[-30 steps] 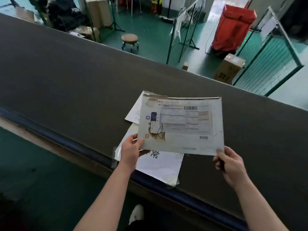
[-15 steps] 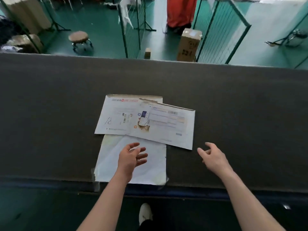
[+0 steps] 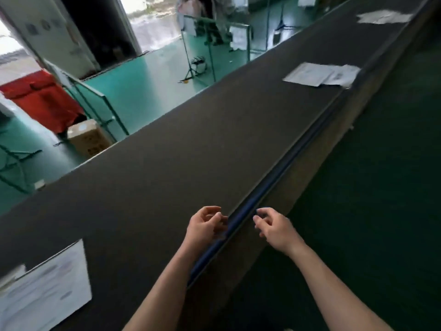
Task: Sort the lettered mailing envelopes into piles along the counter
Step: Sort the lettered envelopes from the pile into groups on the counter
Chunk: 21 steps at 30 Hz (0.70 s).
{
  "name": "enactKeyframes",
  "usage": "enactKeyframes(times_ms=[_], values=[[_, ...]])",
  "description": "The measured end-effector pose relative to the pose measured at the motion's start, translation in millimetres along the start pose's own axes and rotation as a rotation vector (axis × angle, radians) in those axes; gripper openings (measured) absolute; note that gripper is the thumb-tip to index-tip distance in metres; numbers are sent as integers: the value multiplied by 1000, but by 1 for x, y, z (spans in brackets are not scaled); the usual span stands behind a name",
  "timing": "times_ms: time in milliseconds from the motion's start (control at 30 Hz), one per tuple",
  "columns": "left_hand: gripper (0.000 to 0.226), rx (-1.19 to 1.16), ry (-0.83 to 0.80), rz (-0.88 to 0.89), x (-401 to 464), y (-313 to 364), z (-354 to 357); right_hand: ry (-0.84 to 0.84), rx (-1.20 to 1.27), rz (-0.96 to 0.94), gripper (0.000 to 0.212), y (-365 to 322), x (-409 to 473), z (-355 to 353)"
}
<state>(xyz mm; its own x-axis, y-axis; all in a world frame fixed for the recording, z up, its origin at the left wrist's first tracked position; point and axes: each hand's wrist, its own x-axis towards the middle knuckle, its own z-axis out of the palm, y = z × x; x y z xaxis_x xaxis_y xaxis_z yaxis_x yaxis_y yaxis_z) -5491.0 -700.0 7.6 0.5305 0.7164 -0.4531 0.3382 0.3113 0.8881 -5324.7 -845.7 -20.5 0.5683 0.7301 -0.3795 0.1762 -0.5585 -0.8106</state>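
Observation:
A long dark counter (image 3: pixel 181 149) runs diagonally from lower left to upper right. A white envelope (image 3: pixel 45 290) lies on it at the lower left, blurred. A pile of white envelopes (image 3: pixel 319 74) lies farther along at the right, near the front edge. Another white pile (image 3: pixel 384 16) sits at the far end. My left hand (image 3: pixel 205 226) hovers over the counter's front edge, its fingers loosely curled and holding nothing. My right hand (image 3: pixel 274 226) hangs just off the edge beside it, also loosely curled and empty.
A blue rail (image 3: pixel 274 187) lines the counter's front edge. Beyond the counter are a green floor, a red bin (image 3: pixel 40 99), a cardboard box (image 3: pixel 88 139) and green wire racks (image 3: pixel 95 101). Dark green floor lies on my side.
The envelope I held with both hands was laid on the pile and released. The view has since swung right along the counter; both hands now hang empty near the front edge.

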Motion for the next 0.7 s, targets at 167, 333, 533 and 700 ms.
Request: enactKeyframes(times_ms=[167, 333, 533, 700], values=[[10, 287, -290, 65, 40, 44, 173, 312, 231, 140, 23, 79, -13, -148], [14, 411, -443, 70, 77, 58, 300, 543, 396, 300, 15, 156, -17, -239], [11, 395, -578, -25, 149, 71, 422, 556, 416, 420, 21, 209, 28, -331], [11, 335, -572, -74, 252, 101, 530, 515, 279, 465, 25, 229, 126, -456]])
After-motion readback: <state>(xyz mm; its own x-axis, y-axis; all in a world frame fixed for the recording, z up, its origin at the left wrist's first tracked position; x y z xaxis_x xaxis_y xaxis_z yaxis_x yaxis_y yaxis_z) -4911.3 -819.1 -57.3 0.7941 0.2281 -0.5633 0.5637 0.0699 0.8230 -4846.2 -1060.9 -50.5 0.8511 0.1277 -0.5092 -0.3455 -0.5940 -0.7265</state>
